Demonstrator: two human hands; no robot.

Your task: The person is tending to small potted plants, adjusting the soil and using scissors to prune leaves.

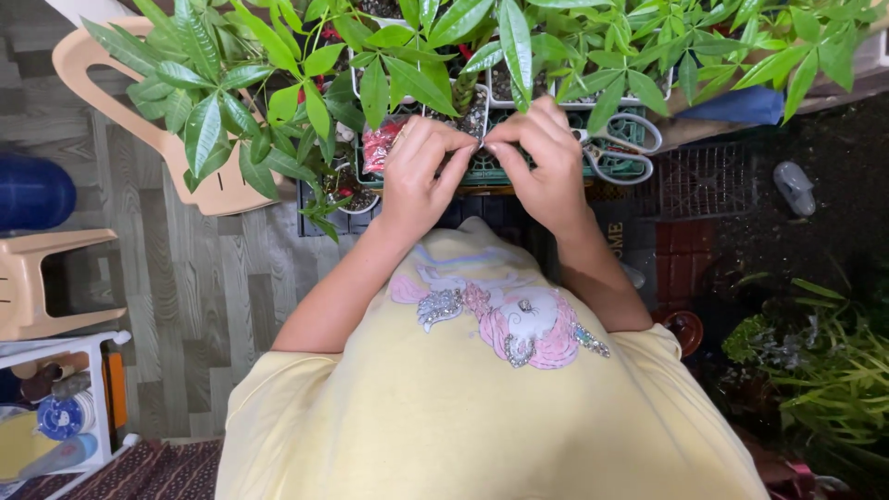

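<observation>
My left hand (421,171) and my right hand (542,162) meet fingertip to fingertip above my yellow shirt. Both pinch a small thin piece (482,143) between them; it is too small to tell what it is. Just beyond the fingers stand small white pots (474,116) of soil holding leafy green plants (389,65), set in a green crate (482,171). A red packet (378,143) lies left of my left hand. Grey-handled scissors (619,148) rest on the crate, right of my right hand.
A beige plastic chair (139,111) stands at the back left on the wood-pattern floor. A blue round container (32,190), a beige stool (37,278) and a white shelf (65,407) line the left edge. A black grid crate (704,181) and more plants (824,370) sit at the right.
</observation>
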